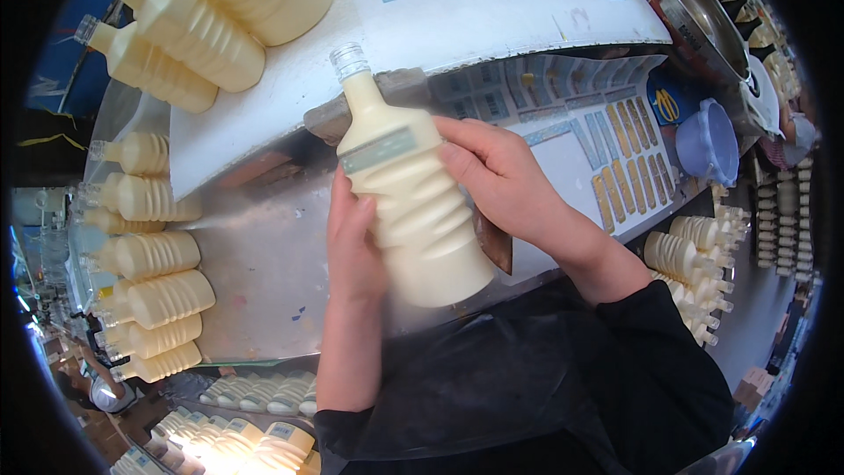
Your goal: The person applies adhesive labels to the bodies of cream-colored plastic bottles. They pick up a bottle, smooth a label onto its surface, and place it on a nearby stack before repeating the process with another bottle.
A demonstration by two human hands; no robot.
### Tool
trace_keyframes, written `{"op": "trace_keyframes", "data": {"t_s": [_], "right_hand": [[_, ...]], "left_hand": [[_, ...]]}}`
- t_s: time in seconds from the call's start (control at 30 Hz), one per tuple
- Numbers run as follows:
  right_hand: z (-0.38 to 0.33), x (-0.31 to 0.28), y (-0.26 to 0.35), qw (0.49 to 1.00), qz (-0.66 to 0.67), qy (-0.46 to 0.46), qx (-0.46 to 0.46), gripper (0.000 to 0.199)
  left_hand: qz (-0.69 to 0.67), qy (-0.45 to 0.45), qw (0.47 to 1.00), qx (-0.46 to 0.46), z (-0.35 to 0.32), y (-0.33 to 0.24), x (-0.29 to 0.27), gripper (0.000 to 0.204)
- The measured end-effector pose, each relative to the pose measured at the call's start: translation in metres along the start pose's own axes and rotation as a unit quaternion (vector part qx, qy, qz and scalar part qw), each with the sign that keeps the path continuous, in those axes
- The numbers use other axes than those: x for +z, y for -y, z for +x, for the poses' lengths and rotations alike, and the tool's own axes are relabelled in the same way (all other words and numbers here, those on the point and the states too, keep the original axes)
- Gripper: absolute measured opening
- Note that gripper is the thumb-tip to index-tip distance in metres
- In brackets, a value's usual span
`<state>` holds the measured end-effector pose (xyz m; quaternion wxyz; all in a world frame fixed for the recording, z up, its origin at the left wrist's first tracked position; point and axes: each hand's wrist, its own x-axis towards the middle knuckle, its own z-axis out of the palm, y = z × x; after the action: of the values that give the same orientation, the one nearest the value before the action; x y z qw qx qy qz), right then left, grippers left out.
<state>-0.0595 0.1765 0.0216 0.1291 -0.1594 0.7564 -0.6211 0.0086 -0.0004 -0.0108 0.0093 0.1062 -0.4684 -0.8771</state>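
A cream-coloured plastic bottle (426,224) with ribbed sides and a clear threaded neck is held up between my two hands, its neck tilted to the far left. Across its shoulder lies a blue-green label strip (378,151). My left hand (354,242) grips the bottle's left side, thumb against the ribs. On the other side, my right hand (505,176) closes round the shoulder near the strip's end, with some fingers hidden behind the bottle. To the right of that hand lies a sheet of gold and blue label strips (615,154).
Several like bottles (158,295) lie along the table's left edge, and larger ones (198,31) stand on the raised white board (527,13). A purple bucket (708,142) and a metal basin (694,13) are at the right. More bottles (681,255) crowd beside my right elbow.
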Motion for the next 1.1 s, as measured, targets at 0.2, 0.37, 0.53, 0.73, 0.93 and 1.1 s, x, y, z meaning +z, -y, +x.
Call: {"op": "trace_keyframes", "data": {"t_s": [0.2, 0.37, 0.53, 0.73, 0.93, 1.1], "right_hand": [[0.005, -0.006, -0.016, 0.998, 0.052, 0.006, 0.024, 0.038], [0.021, -0.019, -0.011, 0.971, 0.198, 0.050, 0.120, 0.040], [0.031, -0.012, -0.011, 0.992, 0.087, 0.063, 0.063, 0.033], [0.033, -0.010, -0.008, 0.993, 0.042, 0.064, 0.084, 0.030], [0.032, -0.009, -0.012, 0.993, 0.059, 0.060, 0.080, 0.031], [0.031, -0.009, -0.012, 0.993, 0.061, 0.058, 0.084, 0.030]], "left_hand": [[0.059, -0.017, 0.998, 0.014, -0.004, -0.002, 0.010, 0.070], [0.232, -0.116, 0.959, 0.110, -0.008, -0.002, 0.020, 0.064], [0.151, -0.134, 0.976, 0.081, 0.011, -0.017, 0.016, 0.040], [0.106, -0.160, 0.978, 0.085, 0.018, -0.011, 0.022, 0.031], [0.103, -0.161, 0.978, 0.088, 0.018, -0.010, 0.021, 0.032], [0.106, -0.163, 0.977, 0.089, 0.019, -0.009, 0.020, 0.032]]}}
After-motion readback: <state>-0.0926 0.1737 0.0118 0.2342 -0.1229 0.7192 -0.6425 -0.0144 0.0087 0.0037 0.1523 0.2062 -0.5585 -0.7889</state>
